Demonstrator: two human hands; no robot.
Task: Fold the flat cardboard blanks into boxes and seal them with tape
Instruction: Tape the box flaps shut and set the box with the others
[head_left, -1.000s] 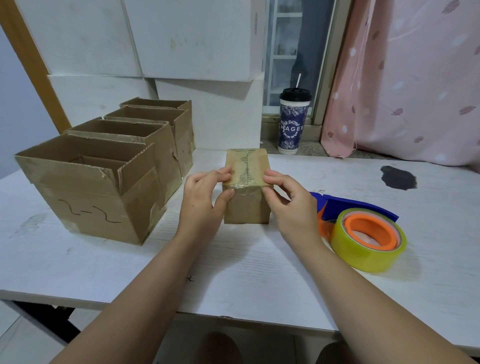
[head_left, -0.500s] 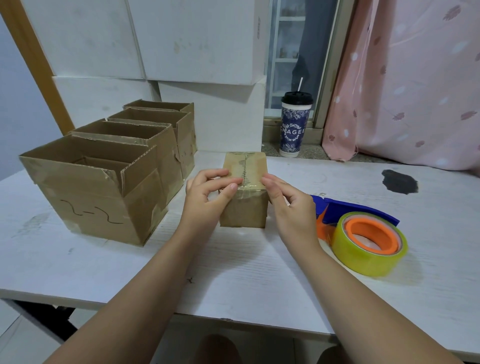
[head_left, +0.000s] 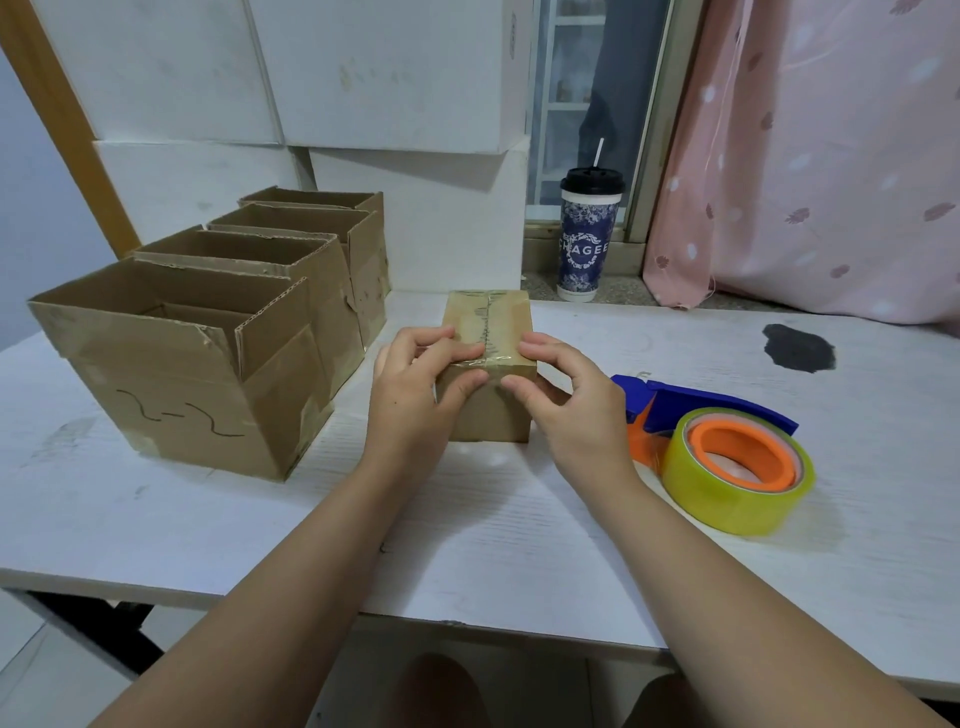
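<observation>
Left hand (head_left: 410, 400) and right hand (head_left: 576, 410) pinch the near top edge of one small taped cardboard box (head_left: 493, 322), centre of the bench (head_left: 467, 519); four open corrugated boxes (head_left: 171, 364) left, one glossy yellow tape roll (head_left: 737, 473) right.

Left hand (head_left: 410, 405): a second ago I saw its fingers at the left edge of the small box (head_left: 488, 421)'s top. Half a second ago one finger reached to the tape seam (head_left: 491, 358). Now they lie bent over the near top edge.
Left thumb (head_left: 465, 385): it has slid right along the front face, from the left corner toward the middle.
Right thumb (head_left: 519, 385): it has come left to meet it. I now see only a narrow gap between the two tips, just under the seam.
Right hand (head_left: 576, 410): the fingers have fanned out. The forefinger is on the top's near right corner, pinching that edge against the thumb.
</observation>
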